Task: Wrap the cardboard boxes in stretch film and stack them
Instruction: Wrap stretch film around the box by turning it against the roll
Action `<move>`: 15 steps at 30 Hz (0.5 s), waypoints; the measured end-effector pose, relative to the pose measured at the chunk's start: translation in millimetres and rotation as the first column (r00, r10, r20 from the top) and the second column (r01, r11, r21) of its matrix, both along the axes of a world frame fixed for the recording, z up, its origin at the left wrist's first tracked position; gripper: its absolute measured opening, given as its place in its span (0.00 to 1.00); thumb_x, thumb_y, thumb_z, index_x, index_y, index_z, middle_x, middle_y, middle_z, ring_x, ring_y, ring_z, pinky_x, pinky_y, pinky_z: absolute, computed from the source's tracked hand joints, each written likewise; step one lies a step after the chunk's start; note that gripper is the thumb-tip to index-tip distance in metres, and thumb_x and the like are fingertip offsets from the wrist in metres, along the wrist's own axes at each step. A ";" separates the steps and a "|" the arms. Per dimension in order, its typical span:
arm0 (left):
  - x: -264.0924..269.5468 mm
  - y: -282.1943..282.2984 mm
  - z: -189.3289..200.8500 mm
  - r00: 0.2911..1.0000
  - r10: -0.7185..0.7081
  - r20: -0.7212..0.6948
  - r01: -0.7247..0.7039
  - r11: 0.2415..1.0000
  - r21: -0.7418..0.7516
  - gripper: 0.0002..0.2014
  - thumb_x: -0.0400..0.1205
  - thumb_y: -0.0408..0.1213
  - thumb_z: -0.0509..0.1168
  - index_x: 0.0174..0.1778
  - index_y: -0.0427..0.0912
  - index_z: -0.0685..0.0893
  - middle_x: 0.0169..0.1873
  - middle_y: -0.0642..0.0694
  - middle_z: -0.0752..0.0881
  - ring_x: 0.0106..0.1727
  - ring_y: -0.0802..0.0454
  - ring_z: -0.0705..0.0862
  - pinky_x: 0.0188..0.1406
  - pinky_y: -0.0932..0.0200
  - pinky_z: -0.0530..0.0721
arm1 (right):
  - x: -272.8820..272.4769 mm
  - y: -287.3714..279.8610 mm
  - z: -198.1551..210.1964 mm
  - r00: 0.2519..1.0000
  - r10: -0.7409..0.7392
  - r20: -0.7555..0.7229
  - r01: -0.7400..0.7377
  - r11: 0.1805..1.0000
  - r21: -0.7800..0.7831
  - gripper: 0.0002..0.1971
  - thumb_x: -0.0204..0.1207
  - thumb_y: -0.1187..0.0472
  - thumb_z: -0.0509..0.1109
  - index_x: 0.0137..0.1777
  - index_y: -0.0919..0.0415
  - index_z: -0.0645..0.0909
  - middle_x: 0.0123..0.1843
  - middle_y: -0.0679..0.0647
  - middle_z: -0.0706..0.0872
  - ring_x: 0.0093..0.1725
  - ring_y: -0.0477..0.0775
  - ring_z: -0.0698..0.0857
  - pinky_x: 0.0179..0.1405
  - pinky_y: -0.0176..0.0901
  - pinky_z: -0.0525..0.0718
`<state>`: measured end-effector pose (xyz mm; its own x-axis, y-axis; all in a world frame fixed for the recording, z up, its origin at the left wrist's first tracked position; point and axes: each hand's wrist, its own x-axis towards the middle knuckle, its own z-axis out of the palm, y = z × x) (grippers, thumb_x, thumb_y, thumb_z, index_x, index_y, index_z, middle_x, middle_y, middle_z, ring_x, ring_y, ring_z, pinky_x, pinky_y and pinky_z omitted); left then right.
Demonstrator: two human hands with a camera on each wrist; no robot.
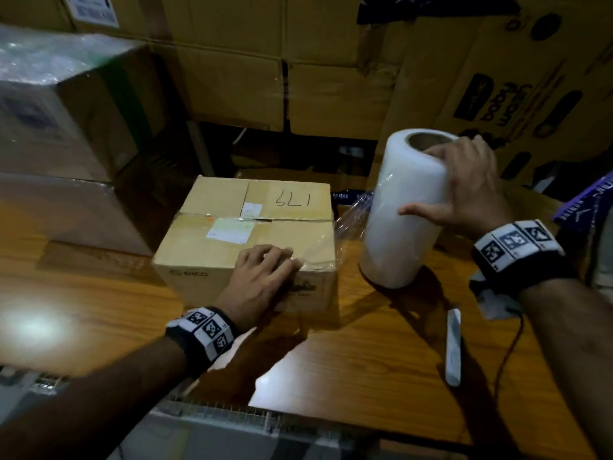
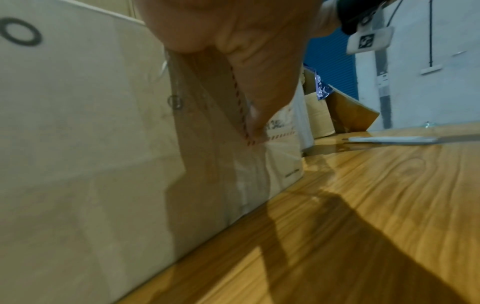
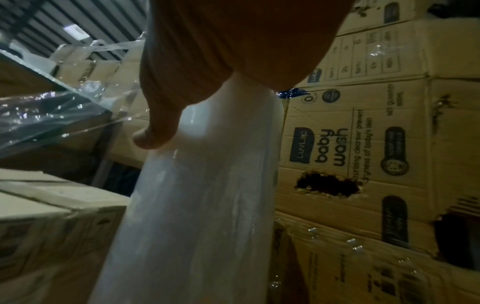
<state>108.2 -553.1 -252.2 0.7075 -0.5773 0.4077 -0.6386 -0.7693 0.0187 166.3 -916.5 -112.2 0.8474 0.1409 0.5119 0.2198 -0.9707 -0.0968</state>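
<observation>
One small box [image 1: 245, 234] sits on the wooden table [image 1: 365, 353], with "5L1" or something close handwritten on its top flap (it reads upside down from here, so I'm not sure) and two white stickers too small to read. The front face has a logo that looks like "PICO", but it's blurry. The left hand [image 1: 262, 277] lies flat on the near right corner of the top, fingers straight and together, pressing down the loose end of film [image 1: 348, 220]. In the left wrist view the thumb [image 2: 259, 98] runs down the front face along a red dashed line, and the print next to it is cut off.

The right hand [image 1: 464, 180] grips the top of the one film roll [image 1: 401, 210], thumb across its side and fingers curled over the rim. The roll stands tilted on the table just right of the box, and a clear sheet stretches between them.

The stacked cartons [image 3: 363, 154] behind say "LuvLac baby wash", plus smaller print I can't make out. Two film-covered boxes [image 1: 66, 127] are stacked on the left, their labels just a smear. One white cutter-looking thing [image 1: 453, 346] lies near the right forearm (can't tell what it is for sure).
</observation>
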 end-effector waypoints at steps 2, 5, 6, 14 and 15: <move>5.3 10.2 -0.8 0.999 -0.030 -0.015 0.031 0.999 0.015 0.38 0.71 0.64 0.74 0.73 0.47 0.75 0.69 0.40 0.81 0.67 0.39 0.72 0.61 0.31 0.82 | -11.9 7.9 -4.8 1.000 -0.024 0.012 0.024 0.999 0.025 0.49 0.57 0.32 0.86 0.71 0.61 0.75 0.67 0.65 0.79 0.73 0.68 0.75 0.86 0.71 0.60; 13.0 26.3 -0.6 0.995 -0.085 -0.045 0.086 0.996 0.032 0.45 0.64 0.55 0.86 0.75 0.48 0.74 0.72 0.43 0.77 0.68 0.40 0.72 0.62 0.30 0.82 | -28.6 25.3 -13.6 0.993 -0.089 0.076 0.087 0.996 0.024 0.51 0.60 0.36 0.86 0.78 0.61 0.69 0.74 0.64 0.76 0.77 0.68 0.72 0.86 0.71 0.59; 14.3 29.1 1.2 0.994 -0.101 -0.051 0.103 0.994 0.034 0.47 0.64 0.53 0.87 0.76 0.49 0.73 0.73 0.44 0.75 0.68 0.40 0.72 0.62 0.29 0.82 | -35.6 32.4 -15.9 0.987 -0.126 0.098 0.122 0.992 0.041 0.52 0.61 0.40 0.87 0.80 0.60 0.67 0.76 0.65 0.75 0.78 0.69 0.71 0.87 0.70 0.58; 11.0 30.8 -0.3 0.993 -0.076 -0.085 0.072 0.996 -0.056 0.47 0.66 0.56 0.82 0.81 0.48 0.72 0.77 0.45 0.78 0.69 0.45 0.73 0.64 0.35 0.81 | -123.4 129.9 -116.9 0.988 0.150 -0.047 -0.127 0.938 0.322 0.25 0.78 0.49 0.77 0.72 0.50 0.74 0.59 0.50 0.79 0.47 0.48 0.83 0.36 0.38 0.85; 8.8 30.5 -1.0 0.994 -0.062 -0.089 0.054 0.995 -0.084 0.47 0.66 0.56 0.81 0.81 0.48 0.72 0.78 0.45 0.77 0.70 0.46 0.73 0.65 0.37 0.81 | -123.6 138.2 -129.4 0.974 0.185 -0.128 -0.124 0.917 0.380 0.27 0.80 0.47 0.74 0.76 0.47 0.71 0.61 0.46 0.78 0.45 0.44 0.84 0.32 0.35 0.85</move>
